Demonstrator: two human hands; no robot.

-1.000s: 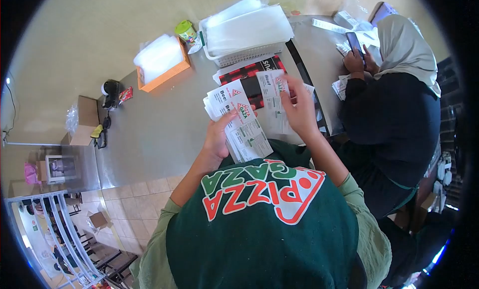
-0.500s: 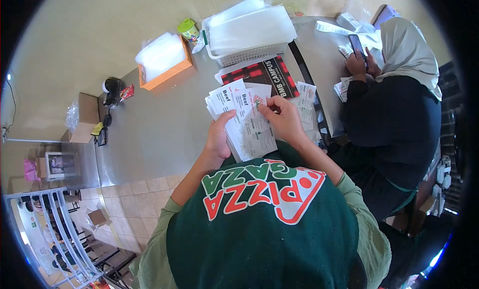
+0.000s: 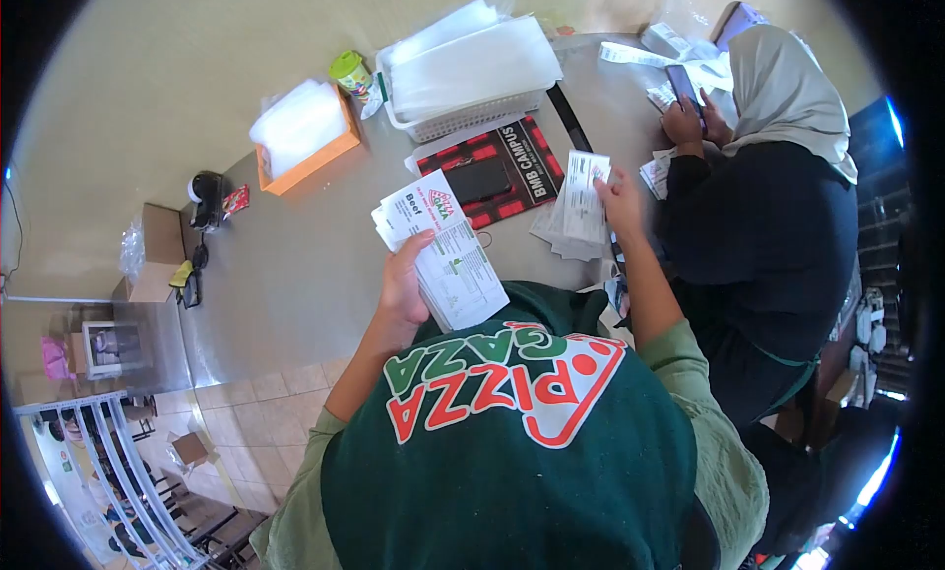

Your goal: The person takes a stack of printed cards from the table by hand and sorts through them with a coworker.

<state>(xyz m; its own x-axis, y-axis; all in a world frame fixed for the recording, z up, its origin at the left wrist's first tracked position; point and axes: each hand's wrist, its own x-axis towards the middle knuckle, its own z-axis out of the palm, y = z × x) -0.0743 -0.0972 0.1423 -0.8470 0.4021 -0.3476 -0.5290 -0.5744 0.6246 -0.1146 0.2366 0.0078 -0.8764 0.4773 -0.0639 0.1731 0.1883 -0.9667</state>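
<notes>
My left hand (image 3: pixel 405 283) grips a thick stack of white printed labels (image 3: pixel 458 270), thumb on top. The top label reads "Beef" and "Pizza Gaza". Out to the right, my right hand (image 3: pixel 622 206) pinches the edge of one printed label (image 3: pixel 587 181), held over a loose pile of similar labels (image 3: pixel 569 237) on the metal table. Whether that label touches the pile I cannot tell. Between the hands and further back lie a red-and-black "BMB CAMPUS" pad (image 3: pixel 535 155) and a black phone (image 3: pixel 479 179) resting on it.
On the metal table (image 3: pixel 295 275) stand a white basket (image 3: pixel 433 125) of clear plastic sheets, an orange box (image 3: pixel 311 166) with more plastic, and a green-lidded tub (image 3: pixel 350 73). To the right, a co-worker (image 3: pixel 763 206) holds a phone (image 3: pixel 686 90). A cardboard box (image 3: pixel 160 245) sits left.
My right hand has moved right, from the stack to the loose pile, carrying a label. The stack in my left hand is squared up more, and the phone on the pad is uncovered.
</notes>
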